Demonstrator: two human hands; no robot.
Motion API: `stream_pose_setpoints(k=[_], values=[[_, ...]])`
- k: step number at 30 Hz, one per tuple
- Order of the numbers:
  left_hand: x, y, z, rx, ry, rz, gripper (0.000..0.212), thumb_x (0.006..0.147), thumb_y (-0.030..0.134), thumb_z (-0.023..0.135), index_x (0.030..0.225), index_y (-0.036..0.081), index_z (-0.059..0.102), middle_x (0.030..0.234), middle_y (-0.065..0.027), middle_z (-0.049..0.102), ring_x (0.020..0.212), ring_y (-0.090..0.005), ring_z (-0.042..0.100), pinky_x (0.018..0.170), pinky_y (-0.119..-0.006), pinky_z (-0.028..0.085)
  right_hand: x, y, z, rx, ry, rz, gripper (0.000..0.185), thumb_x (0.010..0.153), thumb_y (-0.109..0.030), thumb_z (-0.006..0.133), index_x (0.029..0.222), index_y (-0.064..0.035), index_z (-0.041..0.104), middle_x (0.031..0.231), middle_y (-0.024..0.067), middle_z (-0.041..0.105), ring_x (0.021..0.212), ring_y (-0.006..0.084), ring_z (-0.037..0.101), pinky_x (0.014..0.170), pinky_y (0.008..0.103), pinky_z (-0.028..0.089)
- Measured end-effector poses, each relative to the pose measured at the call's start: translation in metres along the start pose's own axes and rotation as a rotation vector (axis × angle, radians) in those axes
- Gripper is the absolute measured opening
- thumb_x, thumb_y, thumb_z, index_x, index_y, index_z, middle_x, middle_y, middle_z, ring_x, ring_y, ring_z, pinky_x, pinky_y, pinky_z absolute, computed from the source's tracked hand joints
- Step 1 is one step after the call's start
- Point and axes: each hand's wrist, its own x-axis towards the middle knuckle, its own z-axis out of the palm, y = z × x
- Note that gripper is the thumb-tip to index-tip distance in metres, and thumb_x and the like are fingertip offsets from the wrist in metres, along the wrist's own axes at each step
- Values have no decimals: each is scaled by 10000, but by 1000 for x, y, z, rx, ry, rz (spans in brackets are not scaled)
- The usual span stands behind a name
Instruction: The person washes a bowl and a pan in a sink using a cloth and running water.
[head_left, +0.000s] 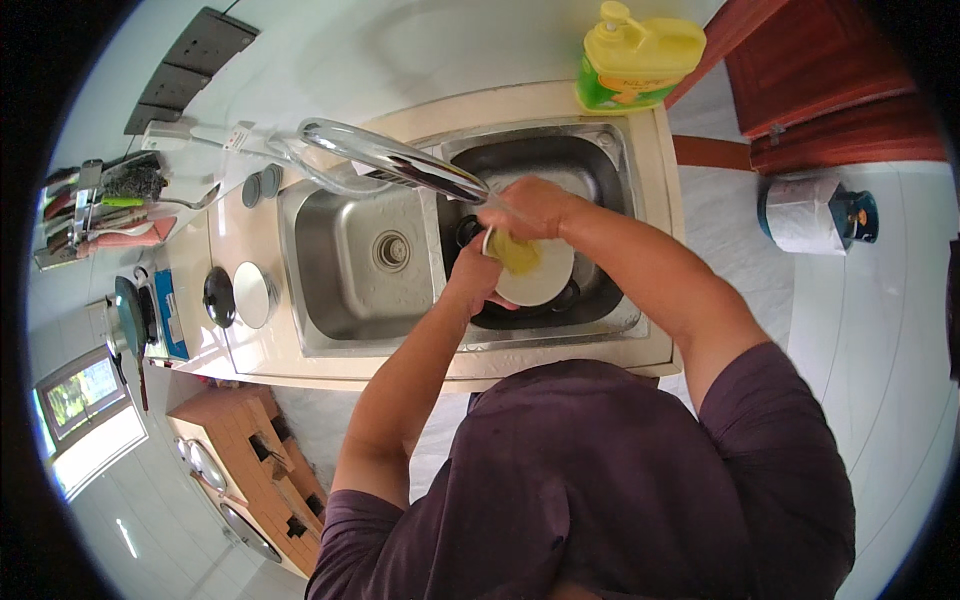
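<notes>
My left hand (477, 276) grips the left rim of a white bowl (538, 281), held tilted over the right basin (536, 154) of a steel double sink. A yellow patch (517, 253) shows inside the bowl; whether it is a sponge, a cloth or something else cannot be told. Just under the spout of the chrome faucet (397, 161), my right hand (531, 206) is at the bowl's upper rim, with its fingertips hidden. Water seems to run from the spout onto this hand. Below the bowl, a dark looped handle (566, 296) sticks out.
The left basin (360, 277) has a drain strainer (391, 251). On the counter stand a white bowl (253, 295), a black lid (219, 297) and a yellow pump bottle (637, 60). Utensils hang in a wall rack (97, 202). A brick stove (247, 450) stands lower left.
</notes>
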Motion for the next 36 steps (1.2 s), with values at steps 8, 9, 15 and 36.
stream_pose_setpoints(k=[8, 9, 15, 36], values=[[5, -8, 17, -193, 257, 262, 686, 725, -97, 332, 1387, 80, 334, 1210, -172, 521, 883, -363, 652, 462, -458, 593, -31, 10, 73, 357, 613, 819, 338, 713, -247, 734, 928, -15, 615, 849, 203, 661, 826, 381, 638, 723, 448, 503], [2, -6, 21, -217, 270, 311, 684, 725, -103, 337, 1386, 72, 334, 1216, -165, 517, 941, -352, 631, 571, -449, 595, -32, 8, 84, 430, 638, 869, 337, 722, -231, 733, 946, -5, 621, 840, 190, 669, 818, 360, 650, 702, 437, 511], [26, -36, 35, -179, 579, 685, 693, 720, -130, 376, 1385, 56, 323, 1273, -128, 479, 1207, -258, 459, 1023, -322, 345, -11, -57, 103, 1648, 980, 811, 326, 787, -132, 667, 1075, 17, 630, 912, 153, 685, 805, 255, 668, 671, 357, 518], [26, -14, -18, 134, 152, 274, 635, 703, -107, 441, 1327, 14, 453, 1136, -168, 605, 1018, -266, 601, 903, -326, 459, -47, -12, 62, 554, 550, 965, 360, 782, -162, 662, 1082, 5, 555, 941, 207, 663, 850, 331, 651, 728, 405, 498]])
